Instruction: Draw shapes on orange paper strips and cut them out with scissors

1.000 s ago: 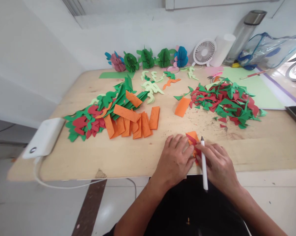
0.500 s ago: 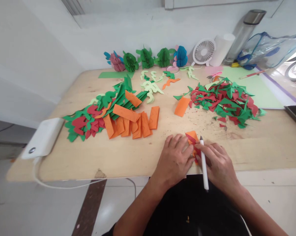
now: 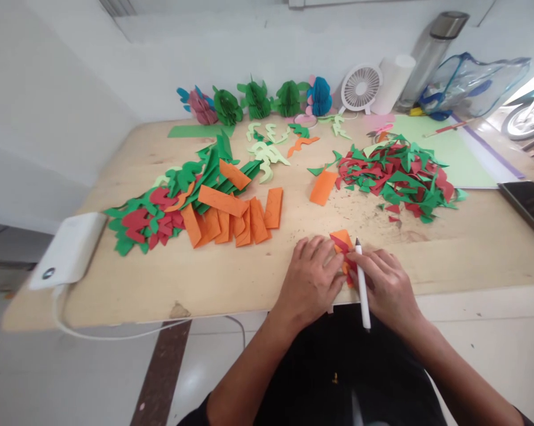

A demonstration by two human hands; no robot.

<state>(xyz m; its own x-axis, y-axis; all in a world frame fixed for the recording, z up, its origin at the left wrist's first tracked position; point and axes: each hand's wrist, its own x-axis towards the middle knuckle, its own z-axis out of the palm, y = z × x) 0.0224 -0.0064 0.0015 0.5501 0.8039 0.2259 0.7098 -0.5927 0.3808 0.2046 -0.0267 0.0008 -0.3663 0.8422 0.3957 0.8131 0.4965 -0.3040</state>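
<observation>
- So, the orange paper (image 3: 346, 234) lies nr the table's (image 3: 231, 284) front edge, btwn both hands, w/ a red piece (image 3: 339, 243) on top; prob. there b/c it's close to the body & easy to steady.
- Left hand (image 3: 311, 278): palm down, fingers slightly bent, resting on the wood & at the paper's left side. Looks like it's pinning things so they don't slip; can't tell if thumb & index pinch.
- Right hand (image 3: 389, 287): grasps the white pen (image 3: 363, 293), dark tip pointing away from the body, fingertips down at the red piece. Pen seems tucked there so those tips can press w/o setting it down.
- Orange strips (image 3: 222, 201) sit fanned left of the hands, by the green & red shapes (image 3: 136, 220), prob. for easy reach.
- A lone strip (image 3: 323, 187) lies ahead of the hands, nr the scraps (image 3: 395, 177).
- Scraps heap up on the right, apart from the shapes, maybe so the two don't mix.
- Paper figures (image 3: 256, 99) & fan (image 3: 362, 87) stand at the back, prob. out of the way.
</observation>
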